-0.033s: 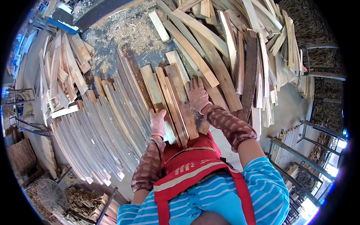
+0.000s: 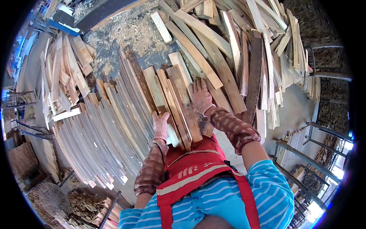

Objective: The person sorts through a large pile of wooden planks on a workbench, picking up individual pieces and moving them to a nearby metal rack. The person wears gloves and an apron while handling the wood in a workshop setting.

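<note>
Several wooden boards lie side by side in front of me, their near ends at my red apron [image 2: 196, 156]. My left hand [image 2: 160, 125], in a pale pink knit glove, is at the left side of this group, thumb apart from the fingers, against a pale board [image 2: 155, 86]. Thin strips [image 2: 176, 105] and a wider brown board [image 2: 183, 101] lie between my hands. My right hand [image 2: 201, 98], gloved alike, rests with fingers spread at the right side of the group, by a light board [image 2: 180, 65]. Neither hand is closed around a board.
Closely lined-up grey strips [image 2: 103, 133] spread to the left. A loose pile of boards [image 2: 63, 70] lies at the far left, and a large jumbled pile [image 2: 236, 49] at the right. Sawdust [image 2: 126, 36] covers the dark surface beyond. Metal racks [image 2: 309, 160] stand at the right.
</note>
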A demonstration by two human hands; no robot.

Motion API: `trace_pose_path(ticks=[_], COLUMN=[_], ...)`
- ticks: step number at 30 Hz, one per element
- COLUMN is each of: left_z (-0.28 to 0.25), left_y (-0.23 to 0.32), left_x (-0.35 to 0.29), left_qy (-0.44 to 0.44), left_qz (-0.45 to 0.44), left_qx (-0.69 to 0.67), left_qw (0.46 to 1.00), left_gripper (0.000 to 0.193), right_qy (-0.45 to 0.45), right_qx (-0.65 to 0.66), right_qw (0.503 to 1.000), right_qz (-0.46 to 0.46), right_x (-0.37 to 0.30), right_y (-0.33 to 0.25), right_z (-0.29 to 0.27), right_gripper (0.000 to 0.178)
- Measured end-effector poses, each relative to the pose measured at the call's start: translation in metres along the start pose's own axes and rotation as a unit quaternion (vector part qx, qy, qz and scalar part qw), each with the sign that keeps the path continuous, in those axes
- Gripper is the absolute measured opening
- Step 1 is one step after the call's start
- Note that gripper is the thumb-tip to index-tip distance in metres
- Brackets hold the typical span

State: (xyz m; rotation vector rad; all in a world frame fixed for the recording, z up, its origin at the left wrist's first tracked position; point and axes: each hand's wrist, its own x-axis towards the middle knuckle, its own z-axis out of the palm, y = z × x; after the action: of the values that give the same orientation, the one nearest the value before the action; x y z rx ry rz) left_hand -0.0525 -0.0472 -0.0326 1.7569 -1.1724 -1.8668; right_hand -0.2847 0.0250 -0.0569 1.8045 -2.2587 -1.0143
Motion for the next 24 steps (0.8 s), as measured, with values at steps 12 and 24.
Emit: trace_pose_path(ticks=[12,24], left_z=[-0.003,0.035], left_y=[0.016,0.005], left_x=[-0.013,-0.005], left_qy=[-0.036,0.055], left_qz=[-0.115,0.023], left_qx=[-0.090,0.143], left_qw=[0.989,0.988], left_gripper=[0.085,0.126], right_qy=[0.002,-0.123], right_qx=[0.363,0.604], right_qw=[0.932,0.769], right_qz=[0.007,0.169], right_x=[0.010,0.042], right_y=[0.026,0.003], right_z=[-0.033,-0.038], right_gripper=[0.058,0.073])
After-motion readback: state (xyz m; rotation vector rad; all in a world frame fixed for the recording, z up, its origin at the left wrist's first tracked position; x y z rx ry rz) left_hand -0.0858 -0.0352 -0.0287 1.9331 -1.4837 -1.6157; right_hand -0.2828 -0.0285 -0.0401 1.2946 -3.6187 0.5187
